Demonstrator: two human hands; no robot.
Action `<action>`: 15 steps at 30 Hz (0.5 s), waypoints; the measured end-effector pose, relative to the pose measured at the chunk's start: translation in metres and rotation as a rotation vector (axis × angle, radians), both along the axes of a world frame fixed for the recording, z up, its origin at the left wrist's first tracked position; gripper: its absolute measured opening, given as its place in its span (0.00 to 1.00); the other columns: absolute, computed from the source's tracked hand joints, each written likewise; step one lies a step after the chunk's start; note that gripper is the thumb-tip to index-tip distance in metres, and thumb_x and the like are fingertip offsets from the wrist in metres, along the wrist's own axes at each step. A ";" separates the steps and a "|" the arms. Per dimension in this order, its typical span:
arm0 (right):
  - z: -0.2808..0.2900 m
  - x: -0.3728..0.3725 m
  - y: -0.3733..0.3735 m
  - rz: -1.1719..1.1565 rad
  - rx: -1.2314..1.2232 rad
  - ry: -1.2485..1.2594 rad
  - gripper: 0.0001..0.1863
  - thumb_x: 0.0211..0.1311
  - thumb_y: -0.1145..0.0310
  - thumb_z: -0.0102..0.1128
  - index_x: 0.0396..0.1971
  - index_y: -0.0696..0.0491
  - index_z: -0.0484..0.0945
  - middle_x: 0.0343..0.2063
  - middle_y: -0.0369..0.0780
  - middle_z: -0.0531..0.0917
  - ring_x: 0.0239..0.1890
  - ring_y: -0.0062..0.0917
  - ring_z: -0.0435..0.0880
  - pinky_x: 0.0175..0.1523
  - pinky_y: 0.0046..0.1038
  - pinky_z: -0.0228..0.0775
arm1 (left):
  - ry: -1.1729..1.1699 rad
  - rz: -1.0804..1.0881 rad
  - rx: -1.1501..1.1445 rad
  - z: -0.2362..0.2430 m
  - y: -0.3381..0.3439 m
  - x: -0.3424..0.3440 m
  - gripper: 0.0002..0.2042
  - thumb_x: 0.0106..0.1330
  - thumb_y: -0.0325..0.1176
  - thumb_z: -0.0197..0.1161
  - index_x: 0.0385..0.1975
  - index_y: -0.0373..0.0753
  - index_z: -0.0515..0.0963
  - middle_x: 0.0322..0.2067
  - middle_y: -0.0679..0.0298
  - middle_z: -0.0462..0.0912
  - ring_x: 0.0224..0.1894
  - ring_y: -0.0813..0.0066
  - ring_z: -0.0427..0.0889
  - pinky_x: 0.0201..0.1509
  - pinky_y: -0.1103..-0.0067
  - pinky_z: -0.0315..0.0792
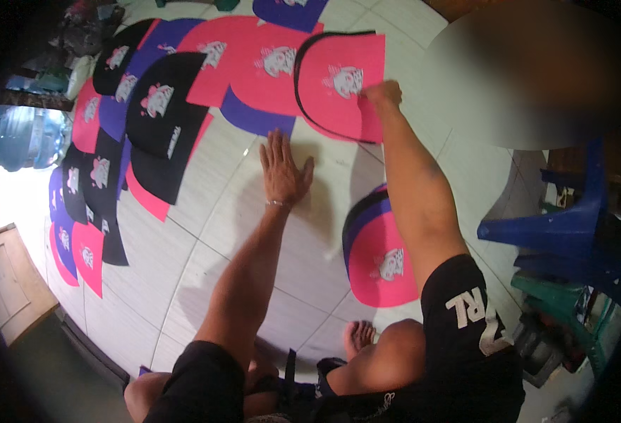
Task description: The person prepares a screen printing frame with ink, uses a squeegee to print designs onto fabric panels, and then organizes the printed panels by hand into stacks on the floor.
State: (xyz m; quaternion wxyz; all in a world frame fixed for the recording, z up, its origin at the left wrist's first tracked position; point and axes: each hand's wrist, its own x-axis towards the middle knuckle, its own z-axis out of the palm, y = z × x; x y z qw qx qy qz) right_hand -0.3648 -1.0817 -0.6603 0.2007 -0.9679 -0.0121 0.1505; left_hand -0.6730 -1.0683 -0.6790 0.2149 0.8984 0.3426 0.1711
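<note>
My right hand [385,94] is stretched far forward, its fingers curled at the right edge of a pink rounded panel [324,67] with a printed cartoon animal. A black panel's curved edge shows from under it. Fingers extended, my left hand [284,173] hovers over or rests on the tiles, just below a purple panel [254,120]; whether it touches them I cannot tell. A bracelet circles its wrist. Beside my right forearm lies a small stack [384,264] with a pink printed panel on top and purple and black edges beneath.
Overlapping black [162,134], purple and pink panels spread over the white tiled floor [204,282] to the left and far side. Blue plastic furniture [557,229] stands at the right. A wooden board [14,282] lies left. A blurred round shape covers the upper right.
</note>
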 end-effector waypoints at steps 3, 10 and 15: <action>0.028 -0.042 0.026 0.063 0.004 -0.054 0.17 0.50 0.66 0.71 0.41 0.55 0.83 0.46 0.47 0.84 0.49 0.41 0.84 0.53 0.42 0.79 | 0.058 0.041 0.016 0.006 0.007 -0.011 0.39 0.64 0.47 0.60 0.67 0.28 0.54 0.70 0.44 0.53 0.74 0.50 0.48 0.76 0.56 0.38; 0.025 -0.033 0.024 -0.012 0.146 0.126 0.16 0.42 0.70 0.76 0.32 0.62 0.83 0.37 0.47 0.86 0.39 0.38 0.87 0.43 0.34 0.82 | 0.019 0.023 0.049 0.001 0.007 -0.012 0.38 0.65 0.48 0.58 0.67 0.28 0.53 0.69 0.45 0.54 0.73 0.50 0.49 0.76 0.55 0.39; 0.046 -0.001 -0.001 0.166 0.837 0.645 0.10 0.42 0.83 0.71 0.27 0.65 0.81 0.27 0.44 0.84 0.30 0.31 0.85 0.30 0.29 0.79 | 0.026 0.026 0.081 -0.002 0.011 -0.008 0.38 0.65 0.48 0.58 0.68 0.29 0.53 0.70 0.46 0.54 0.74 0.51 0.49 0.76 0.56 0.38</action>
